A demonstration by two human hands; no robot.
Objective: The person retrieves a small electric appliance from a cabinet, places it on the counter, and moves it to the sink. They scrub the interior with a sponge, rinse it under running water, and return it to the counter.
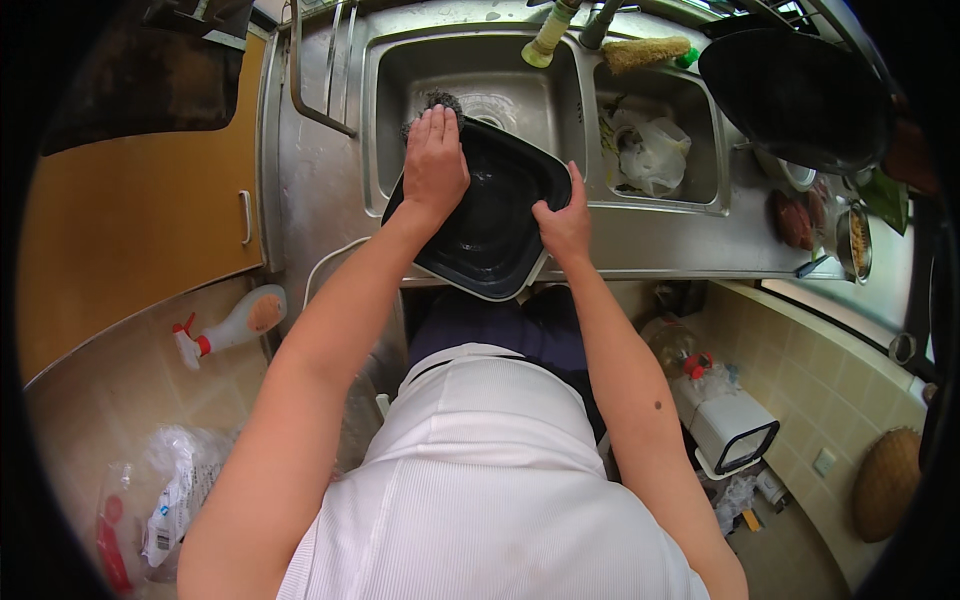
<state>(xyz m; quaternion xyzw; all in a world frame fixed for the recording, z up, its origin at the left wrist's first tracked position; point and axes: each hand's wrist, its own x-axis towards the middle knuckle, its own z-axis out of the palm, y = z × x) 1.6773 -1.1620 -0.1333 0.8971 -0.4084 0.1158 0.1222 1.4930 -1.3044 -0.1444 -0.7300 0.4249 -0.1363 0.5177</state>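
A black rectangular pan with rounded corners (495, 217) is held tilted over the front edge of the left basin (555, 90) of a steel double sink. My right hand (566, 221) grips its right rim, thumb on the inside. With its fingers extended, my left hand (435, 161) presses a dark metal scouring pad (444, 101) at the pan's upper left corner. The pad's underside and the part of the rim beneath my left hand are hidden. A little water glistens on the pan's inner surface.
Behind the basin are a faucet nozzle (538, 52) and a bristly brush (646, 54). The right basin (716, 150) holds a clear plastic bag (656, 157) and scraps. A black wok (795, 101) stands at right, near raw meat (792, 219) and a metal bowl (855, 244). A metal rack (322, 116) is at left.
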